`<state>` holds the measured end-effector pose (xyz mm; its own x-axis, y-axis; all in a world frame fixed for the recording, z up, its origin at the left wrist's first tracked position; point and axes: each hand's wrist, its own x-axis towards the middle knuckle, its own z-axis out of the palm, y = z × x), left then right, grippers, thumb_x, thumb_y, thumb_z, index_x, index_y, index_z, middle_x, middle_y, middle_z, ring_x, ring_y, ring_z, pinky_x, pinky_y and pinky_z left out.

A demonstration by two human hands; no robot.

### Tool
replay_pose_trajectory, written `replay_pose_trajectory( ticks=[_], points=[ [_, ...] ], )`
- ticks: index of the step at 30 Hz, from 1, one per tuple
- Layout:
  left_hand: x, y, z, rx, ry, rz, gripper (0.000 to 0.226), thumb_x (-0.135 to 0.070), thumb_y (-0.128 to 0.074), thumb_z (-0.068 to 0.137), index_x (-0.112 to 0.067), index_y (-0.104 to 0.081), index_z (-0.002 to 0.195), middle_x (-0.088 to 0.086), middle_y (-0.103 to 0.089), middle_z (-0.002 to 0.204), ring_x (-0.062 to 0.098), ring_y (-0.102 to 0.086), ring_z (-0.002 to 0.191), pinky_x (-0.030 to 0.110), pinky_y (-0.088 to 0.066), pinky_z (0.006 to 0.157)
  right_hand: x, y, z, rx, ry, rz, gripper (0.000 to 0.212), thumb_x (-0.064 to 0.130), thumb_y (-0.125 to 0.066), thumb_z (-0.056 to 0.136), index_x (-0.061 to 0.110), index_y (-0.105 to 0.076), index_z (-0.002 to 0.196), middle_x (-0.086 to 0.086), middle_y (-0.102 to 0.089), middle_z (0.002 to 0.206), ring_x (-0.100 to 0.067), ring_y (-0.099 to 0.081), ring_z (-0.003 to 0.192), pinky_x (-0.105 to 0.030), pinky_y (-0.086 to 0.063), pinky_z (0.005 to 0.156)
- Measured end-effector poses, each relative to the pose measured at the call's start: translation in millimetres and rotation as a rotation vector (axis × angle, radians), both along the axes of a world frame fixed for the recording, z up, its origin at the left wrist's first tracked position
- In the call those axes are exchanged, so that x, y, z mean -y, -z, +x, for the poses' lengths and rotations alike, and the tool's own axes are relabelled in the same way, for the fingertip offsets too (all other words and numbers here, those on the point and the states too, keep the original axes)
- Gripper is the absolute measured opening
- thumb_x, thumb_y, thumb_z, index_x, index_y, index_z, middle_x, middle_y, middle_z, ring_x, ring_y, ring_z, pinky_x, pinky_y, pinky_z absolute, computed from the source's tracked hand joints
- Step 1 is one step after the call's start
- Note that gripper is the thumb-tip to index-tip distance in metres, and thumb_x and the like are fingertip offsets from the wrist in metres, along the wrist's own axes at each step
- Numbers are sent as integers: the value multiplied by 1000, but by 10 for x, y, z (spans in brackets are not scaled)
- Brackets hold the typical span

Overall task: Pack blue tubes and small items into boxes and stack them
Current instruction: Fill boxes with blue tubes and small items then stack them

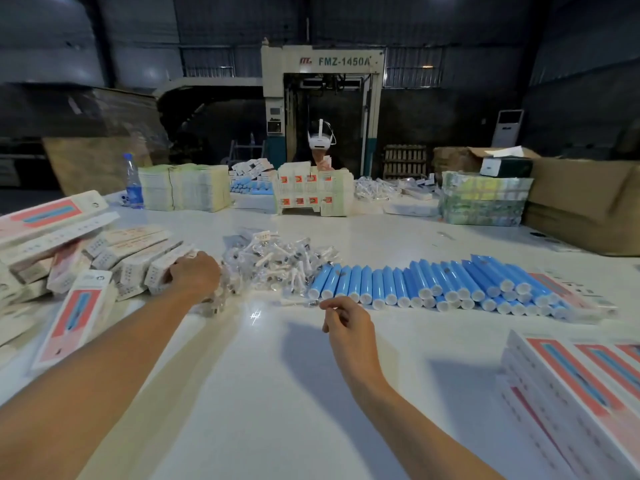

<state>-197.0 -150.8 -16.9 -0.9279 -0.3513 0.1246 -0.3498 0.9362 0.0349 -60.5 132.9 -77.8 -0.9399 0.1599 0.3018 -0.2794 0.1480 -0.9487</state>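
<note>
Both arms reach forward.
Left hand [195, 274] curls over boxes [133, 263], right hand [346, 322] curls before blue tubes [415, 282]; grips unclear.

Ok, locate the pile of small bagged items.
In the head view, the pile of small bagged items lies centre-left on the table, between the left hand and the row of blue tubes.
</note>
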Motion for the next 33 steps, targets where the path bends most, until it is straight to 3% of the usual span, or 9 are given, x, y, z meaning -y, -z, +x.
replay_pose_trajectory(
  ticks=[3, 6, 10, 14, 18, 21, 26, 30, 33],
  points=[
    [6, -14, 112, -47, 35, 100, 58, -20, -51, 108, -4, -23, 156, 27, -51, 148, 45, -54, 132, 52, -48, 103, -4, -10, 10, 17, 3, 19, 26, 3, -50, 96, 18, -70, 101, 1, -63, 72, -3, -50, 57, -15, -37, 52],
    [-10, -116, 288, -76, 64, 112, 88, -23, -69, 102, -5, -5, 160, 30, -29, 157, 49, -49, 134, 54, -48, 100, -5, -19, 23, 28, 5, 41, 24, 5, -50, 97, 18, -70, 102, -2, -66, 75, -5, -52, 59, -16, -39, 53],
    [-72, -299, 497, -199, 106, 240, 86, -32, -88, 85, -1, -32, 143, 23, -36, 139, 43, -58, 108, 46, -49, 80, -20, -32, 45, 46, 14, 62, 24, 6, -49, 98, 19, -69, 103, -3, -67, 79, -8, -55, 63, -20, -42, 56],
    [-390, -468, 793, -271, 253, 743, 60, -19, -93, 78, -14, -55, 125, 10, -65, 121, 21, -66, 87, 30, -49, 63, 6, -51, 93, 30, 27, 103, 24, 6, -50, 97, 19, -70, 103, -2, -67, 81, -12, -57, 66, -20, -42, 58],
    [-908, -412, 1191, -229, 412, 1235, 62, -4, -95, 72, -10, -64, 125, 10, -80, 110, 31, -78, 94, 47, -64, 85, -13, -152, 113, 27, 143, 212, 24, 10, -51, 98, 18, -69, 110, 3, -70, 95, -19, -66, 87, -35, -52, 78],
    [-1225, -224, 1388, -230, 531, 1451, 59, -6, -92, 78, -9, -63, 129, 13, -81, 102, 28, -80, 83, 38, -66, 70, -163, -348, 4, 72, 276, 350, 25, 9, -52, 95, 15, -65, 116, 1, -67, 105, -19, -60, 91, -36, -51, 80],
    [-1496, 108, 1476, -72, 487, 1699, 38, -47, -64, 102, -20, -63, 128, 10, -81, 109, 28, -79, 89, 40, -64, 78, -642, -699, -329, 169, 411, 671, 16, 8, -49, 95, 6, -59, 106, -11, -58, 108, -31, -54, 103, -39, -45, 79],
    [-1492, 278, 1456, -44, 522, 1771, 34, -41, -56, 107, -17, -62, 131, 9, -80, 115, 31, -79, 99, 46, -65, 83, -1211, -831, -554, 255, 578, 913, 26, 12, -52, 99, 2, -57, 123, -19, -53, 132, -37, -45, 128, -46, -44, 99],
    [-1469, 304, 1425, -83, 660, 1746, 35, -37, -57, 108, -20, -59, 138, 5, -78, 124, 28, -76, 113, 53, -59, 99, -1610, -919, -698, 378, 669, 1058, 35, 16, -54, 102, 0, -54, 134, -19, -46, 143, -37, -39, 136, -46, -42, 109]
  ],
)
